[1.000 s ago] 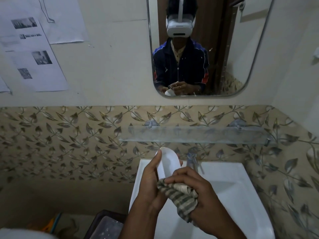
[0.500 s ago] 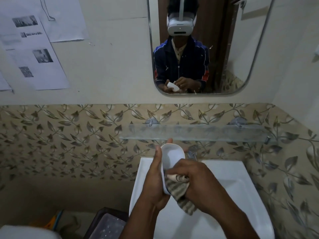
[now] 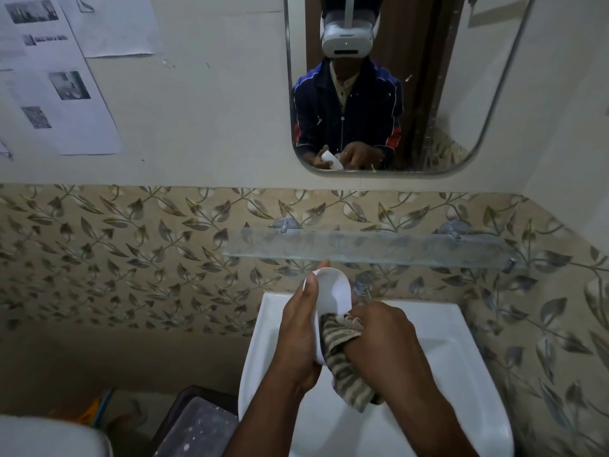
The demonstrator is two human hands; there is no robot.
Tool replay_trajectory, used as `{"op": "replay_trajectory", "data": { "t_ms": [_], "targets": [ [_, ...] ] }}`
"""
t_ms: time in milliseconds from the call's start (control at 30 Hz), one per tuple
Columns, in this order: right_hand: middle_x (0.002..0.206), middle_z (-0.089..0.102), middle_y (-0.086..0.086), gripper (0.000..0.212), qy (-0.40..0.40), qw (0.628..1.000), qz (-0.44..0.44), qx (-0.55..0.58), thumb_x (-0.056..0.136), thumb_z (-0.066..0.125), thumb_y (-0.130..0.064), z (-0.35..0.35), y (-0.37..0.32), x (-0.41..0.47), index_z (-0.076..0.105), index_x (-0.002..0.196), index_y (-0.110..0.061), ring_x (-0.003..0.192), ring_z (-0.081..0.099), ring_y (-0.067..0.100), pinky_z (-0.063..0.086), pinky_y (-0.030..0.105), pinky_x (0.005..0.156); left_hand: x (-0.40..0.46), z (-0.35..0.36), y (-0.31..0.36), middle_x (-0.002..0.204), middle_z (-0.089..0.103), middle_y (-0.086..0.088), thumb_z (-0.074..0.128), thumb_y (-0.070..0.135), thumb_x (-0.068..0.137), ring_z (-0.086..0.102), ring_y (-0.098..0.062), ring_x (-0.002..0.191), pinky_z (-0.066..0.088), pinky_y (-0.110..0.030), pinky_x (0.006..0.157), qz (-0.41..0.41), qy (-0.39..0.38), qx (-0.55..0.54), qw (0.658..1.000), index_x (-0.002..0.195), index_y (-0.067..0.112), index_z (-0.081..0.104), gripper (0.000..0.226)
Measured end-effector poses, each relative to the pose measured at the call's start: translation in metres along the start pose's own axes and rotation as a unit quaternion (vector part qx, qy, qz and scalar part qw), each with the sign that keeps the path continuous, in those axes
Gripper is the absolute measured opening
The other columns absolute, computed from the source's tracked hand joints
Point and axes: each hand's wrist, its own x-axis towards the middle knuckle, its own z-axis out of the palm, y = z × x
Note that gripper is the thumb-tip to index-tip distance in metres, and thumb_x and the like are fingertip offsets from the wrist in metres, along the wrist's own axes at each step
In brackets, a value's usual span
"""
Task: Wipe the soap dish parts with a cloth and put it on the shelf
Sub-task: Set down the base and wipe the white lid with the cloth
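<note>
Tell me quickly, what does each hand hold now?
Left hand: fingers grip the white oval plastic soap dish part.
Right hand: fingers grip the striped brown cloth, pressed against it.

Both forearms are reaching up from the bottom of the frame toward its lower middle. The left hand [image 3: 298,338] is gripping a white soap dish part [image 3: 331,296] upright, thumb along its left edge. The right hand [image 3: 384,344] is curling around a striped cloth [image 3: 342,357], pressing it against the part.
</note>
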Motion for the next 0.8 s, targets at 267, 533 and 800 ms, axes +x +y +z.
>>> {"op": "replay_trajectory", "data": {
  "t_ms": [267, 533, 800],
  "targets": [
    [0.062, 0.069, 0.006, 0.023, -0.146, 0.942, 0.029, 0.299, 0.087, 0.068, -0.021, -0.023, 0.008, 0.007, 0.07, 0.066, -0.013, 0.061, 0.066, 0.024, 0.057, 0.034, 0.061, 0.012, 0.008, -0.004, 0.133, 0.066, -0.007, 0.057, 0.055, 0.091, 0.064, -0.031, 0.12, 0.048, -0.057, 0.104, 0.048, 0.014, 0.014, 0.999, 0.129, 0.031, 0.066, 0.046],
    [0.097, 0.077, 0.012, 0.036, -0.087, 0.772, 0.182, 0.602, 0.069, 0.078, -0.022, -0.008, 0.037, 0.006, 0.074, 0.101, -0.005, 0.091, 0.074, 0.027, 0.057, 0.035, 0.077, 0.037, -0.006, -0.032, 0.143, 0.057, -0.014, 0.077, 0.082, 0.052, 0.056, -0.034, 0.13, 0.039, -0.057, 0.112, -0.046, 0.043, -0.005, 0.998, 0.139, 0.027, 0.058, 0.105],
    [0.109, 0.076, 0.006, 0.039, 0.009, 0.716, 0.325, 0.618, 0.079, 0.07, -0.032, 0.017, 0.099, 0.003, 0.072, 0.113, -0.014, 0.1, 0.072, 0.027, 0.053, 0.047, 0.095, 0.046, 0.014, -0.093, 0.142, 0.059, -0.002, 0.083, 0.07, 0.058, 0.058, -0.029, 0.128, 0.043, -0.054, 0.11, -0.119, 0.059, 0.048, 0.99, 0.134, 0.032, 0.061, 0.088]
  ]
}}
